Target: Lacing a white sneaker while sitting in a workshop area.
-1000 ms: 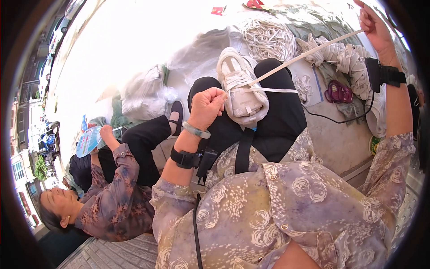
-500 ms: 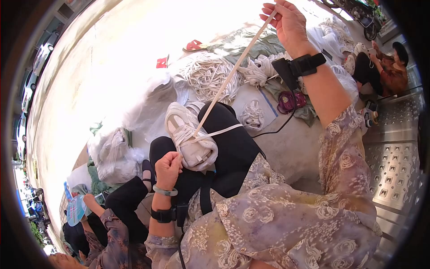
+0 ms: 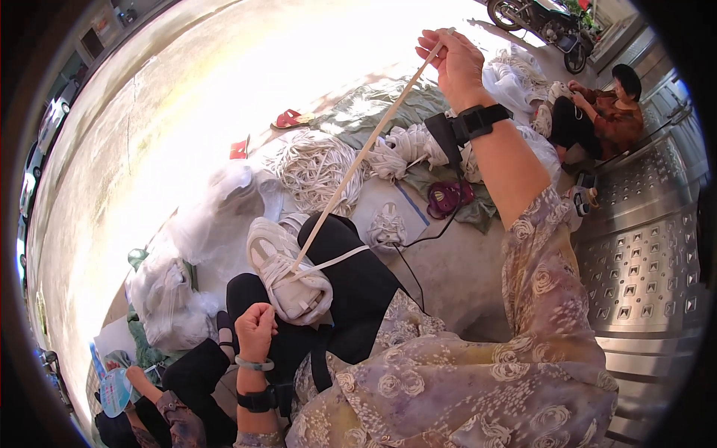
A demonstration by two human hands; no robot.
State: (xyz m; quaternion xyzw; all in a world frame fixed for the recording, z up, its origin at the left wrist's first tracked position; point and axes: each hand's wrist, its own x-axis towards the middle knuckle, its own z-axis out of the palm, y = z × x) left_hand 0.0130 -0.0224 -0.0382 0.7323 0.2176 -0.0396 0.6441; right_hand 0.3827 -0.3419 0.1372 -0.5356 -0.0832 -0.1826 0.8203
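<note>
A white and beige sneaker (image 3: pixel 305 297) rests across my black-trousered thighs, its laces partly threaded. Up at the top, my right hand (image 3: pixel 457 69) pinches one end of a pale shoelace (image 3: pixel 364 151), drawn straight and taut from the sneaker's eyelets. Another length of lace runs from the sneaker over my right thigh. My left hand (image 3: pixel 255 328) is closed in a fist beside the sneaker, near its lower left side; whatever its fingers may hold is hidden.
Beyond my knees lie a heap of white shoelaces (image 3: pixel 317 170), bundled laces (image 3: pixel 407 149), another sneaker (image 3: pixel 388 227) and plastic bags (image 3: pixel 168 299). A person with a fan (image 3: pixel 116 391) sits at left; another person (image 3: pixel 609 119) handles shoes at right, by a metal bench (image 3: pixel 635 276).
The whole view has shifted, so most things sit further left. My right hand still holds the lace drawn out, and my left fist stays beside the sneaker.
</note>
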